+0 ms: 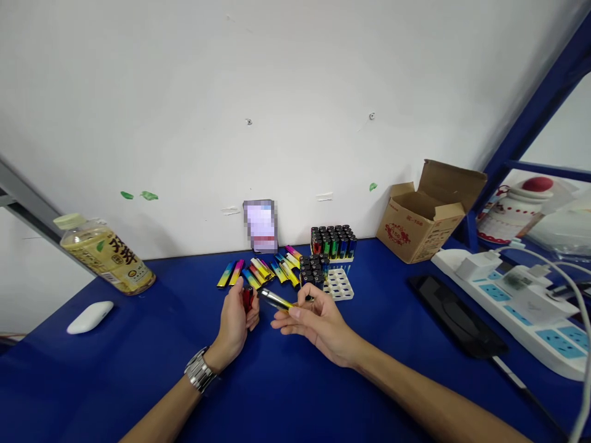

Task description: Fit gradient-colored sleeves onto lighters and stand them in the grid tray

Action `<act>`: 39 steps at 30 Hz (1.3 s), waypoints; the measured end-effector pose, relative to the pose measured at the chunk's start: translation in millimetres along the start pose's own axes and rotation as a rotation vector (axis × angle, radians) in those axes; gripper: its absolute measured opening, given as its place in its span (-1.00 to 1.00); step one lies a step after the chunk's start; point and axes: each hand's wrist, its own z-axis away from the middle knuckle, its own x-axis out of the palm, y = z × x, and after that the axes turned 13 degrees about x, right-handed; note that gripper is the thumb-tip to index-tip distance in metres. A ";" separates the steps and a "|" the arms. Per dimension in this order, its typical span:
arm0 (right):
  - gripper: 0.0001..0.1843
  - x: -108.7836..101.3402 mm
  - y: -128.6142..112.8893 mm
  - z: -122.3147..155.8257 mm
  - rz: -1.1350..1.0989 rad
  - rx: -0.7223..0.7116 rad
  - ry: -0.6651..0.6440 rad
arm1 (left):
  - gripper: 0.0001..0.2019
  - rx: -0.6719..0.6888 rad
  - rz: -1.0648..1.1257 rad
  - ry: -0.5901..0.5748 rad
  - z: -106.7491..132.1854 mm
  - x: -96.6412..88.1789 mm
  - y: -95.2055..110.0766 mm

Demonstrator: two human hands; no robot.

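My left hand point(234, 320), with a metal watch at its wrist, is closed around a red lighter point(248, 298) with a dark top. Between thumb and fingers, my right hand point(318, 323) grips a slim lighter point(276, 300), silver at one end and yellow at the other, tilted toward my left hand. Behind both hands lie several loose gradient-coloured lighters point(256, 271) in blue, yellow and pink. Several dark-topped lighters stand upright in a white holed tray point(341, 286) near my right hand. A second group of upright lighters point(333, 243) stands behind it.
A phone point(261, 227) leans on the wall. To the left are a drink bottle point(108, 255) and a white case point(90, 317). On the right stand an open carton point(415, 227), a dark phone point(457, 317) and a power strip point(530, 320) with plugs and cables.
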 end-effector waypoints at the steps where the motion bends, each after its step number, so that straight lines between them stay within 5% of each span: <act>1: -0.55 0.8 -0.9 1.0 -0.051 0.036 -0.022 | -0.47 0.002 0.005 -0.008 -0.3 -0.5 -0.7; 7: -0.45 2.1 -3.5 4.5 -0.210 0.187 -0.156 | -0.44 0.004 -0.003 -0.028 -0.3 -0.7 -0.7; 17: -0.73 -1.9 -3.6 4.3 -0.179 0.200 -0.300 | -0.46 0.007 -0.024 -0.044 1.8 2.9 4.3; 24: -0.75 -0.5 -1.8 4.4 -0.009 0.175 -0.198 | -0.46 0.036 -0.034 -0.059 1.4 2.2 3.1; 30: -0.43 -8.0 1.7 2.4 0.139 0.062 -0.136 | -0.47 0.035 -0.052 -0.053 1.5 2.1 3.4; 39: -0.66 -0.7 1.5 5.6 0.147 0.029 0.046 | -0.46 0.039 -0.068 -0.054 1.5 1.1 1.8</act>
